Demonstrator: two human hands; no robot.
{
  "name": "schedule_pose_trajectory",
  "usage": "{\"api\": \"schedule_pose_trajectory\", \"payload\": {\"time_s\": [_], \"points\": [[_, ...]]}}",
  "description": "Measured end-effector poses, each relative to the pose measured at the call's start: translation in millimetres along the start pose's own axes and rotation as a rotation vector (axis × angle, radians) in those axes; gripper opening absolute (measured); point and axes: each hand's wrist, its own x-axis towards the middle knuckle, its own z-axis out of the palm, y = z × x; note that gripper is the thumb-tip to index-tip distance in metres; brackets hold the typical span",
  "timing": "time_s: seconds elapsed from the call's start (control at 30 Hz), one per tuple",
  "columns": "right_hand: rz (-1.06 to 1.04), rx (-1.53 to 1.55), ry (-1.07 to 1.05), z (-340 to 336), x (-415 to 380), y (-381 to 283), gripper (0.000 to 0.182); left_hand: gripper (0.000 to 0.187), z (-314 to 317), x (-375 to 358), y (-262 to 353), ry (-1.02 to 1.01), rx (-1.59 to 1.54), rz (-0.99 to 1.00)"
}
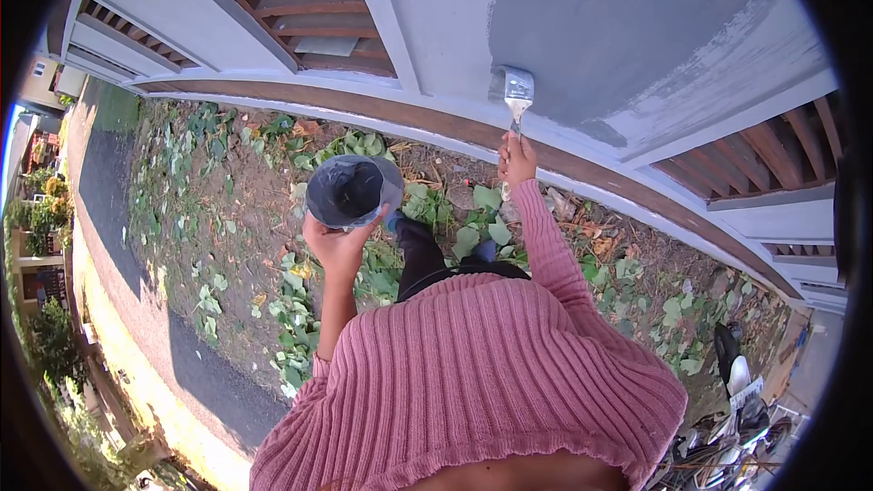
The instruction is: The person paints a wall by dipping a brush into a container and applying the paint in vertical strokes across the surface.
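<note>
My right hand [517, 160] grips the handle of a paintbrush [519, 95], its bristles against the wall panel at the edge of a dark grey painted patch [627, 27]. Streaky, thinner paint marks the right and lower parts of that patch. Lower and to the left, my left hand [338, 241] is wrapped round the near side of a grey paint pot [350, 191]. Its mouth faces up, with dark grey inside. The pot hangs above the leafy ground, in front of my legs.
Louvred wooden vents [305, 5] sit in the pale wall on both sides. Below runs a brown ledge [436, 131]. Leafy weeds [296, 336] cover the soil around my feet. A motorbike [741, 427] stands at lower right, and a paved path [155, 309] runs along the left.
</note>
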Motion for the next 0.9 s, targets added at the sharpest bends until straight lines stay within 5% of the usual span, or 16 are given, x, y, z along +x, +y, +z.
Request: {"api": "schedule_pose_trajectory", "payload": {"time_s": [0.23,0.43,0.57,0.9], "points": [[-0.14,0.024,-0.102,26.9,-48.9,-67.5,0.021,0.046,17.5,0.6,7.4,-0.039,-0.082,0.014],[-0.491,-0.193,-0.195,66.7,-65.8,-99.8,0.021,0.05,17.6,-3.9,-0.2,-0.1,-0.069,0.011],[-0.363,-0.146,-0.063,81.7,-18.0,-89.4,0.024,0.045,14.7,-5.7,0.2,-0.037,-0.084,0.003],[0.001,-0.442,0.209,18.0,59.3,90.5,0.027,0.047,2.0,8.5,1.5,-0.011,-0.013,-0.026]]}}
